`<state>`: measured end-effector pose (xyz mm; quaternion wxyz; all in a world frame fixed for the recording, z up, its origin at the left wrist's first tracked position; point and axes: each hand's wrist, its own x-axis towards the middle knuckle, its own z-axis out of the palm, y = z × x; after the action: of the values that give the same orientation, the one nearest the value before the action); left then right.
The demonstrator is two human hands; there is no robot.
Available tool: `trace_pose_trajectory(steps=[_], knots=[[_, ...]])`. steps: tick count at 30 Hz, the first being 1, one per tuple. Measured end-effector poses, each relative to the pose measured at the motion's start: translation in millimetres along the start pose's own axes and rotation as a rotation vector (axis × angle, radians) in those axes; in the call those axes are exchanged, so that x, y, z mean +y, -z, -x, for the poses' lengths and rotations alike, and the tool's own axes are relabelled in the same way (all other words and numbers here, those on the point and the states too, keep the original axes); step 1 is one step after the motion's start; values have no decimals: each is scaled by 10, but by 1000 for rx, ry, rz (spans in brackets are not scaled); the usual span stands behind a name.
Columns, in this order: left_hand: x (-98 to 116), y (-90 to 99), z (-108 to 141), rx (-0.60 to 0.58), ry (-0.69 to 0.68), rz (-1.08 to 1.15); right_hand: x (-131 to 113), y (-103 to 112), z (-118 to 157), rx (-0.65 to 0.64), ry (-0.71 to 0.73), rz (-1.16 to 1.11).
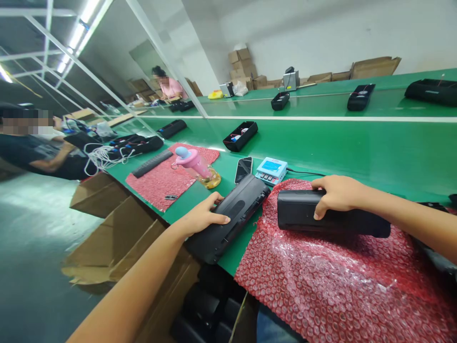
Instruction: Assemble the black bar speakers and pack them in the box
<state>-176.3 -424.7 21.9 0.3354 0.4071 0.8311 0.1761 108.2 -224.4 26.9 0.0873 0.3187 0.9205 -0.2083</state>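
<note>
My left hand (203, 215) is closed around a long black plastic housing piece (237, 207), with the thumb on top. This piece slants over the front edge of the green bench, and clip-like details run along its right side. My right hand (333, 194) grips a black box-shaped housing (296, 212) from above, thumb on its near face. That housing lies on red bubble wrap (321, 281). Just beyond the two pieces are a smartphone (243, 169) and a light-blue device with a screen (272, 166), its black cable leading right.
A pink-lidded bottle (198, 166) and a black grille strip (152, 164) rest on another bubble-wrap sheet (160, 190). Open black housings with wires (241, 136) are spread along the green bench (321, 143). Cardboard boxes (107, 238) stand below left. Two co-workers (173, 88) sit further off.
</note>
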Motion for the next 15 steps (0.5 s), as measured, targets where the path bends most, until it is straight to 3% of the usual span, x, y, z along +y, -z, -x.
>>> trace_pose_trajectory(steps=[15], knots=[[8,-22,5,5,22,44,-11,-13,-52,10,-47,3]])
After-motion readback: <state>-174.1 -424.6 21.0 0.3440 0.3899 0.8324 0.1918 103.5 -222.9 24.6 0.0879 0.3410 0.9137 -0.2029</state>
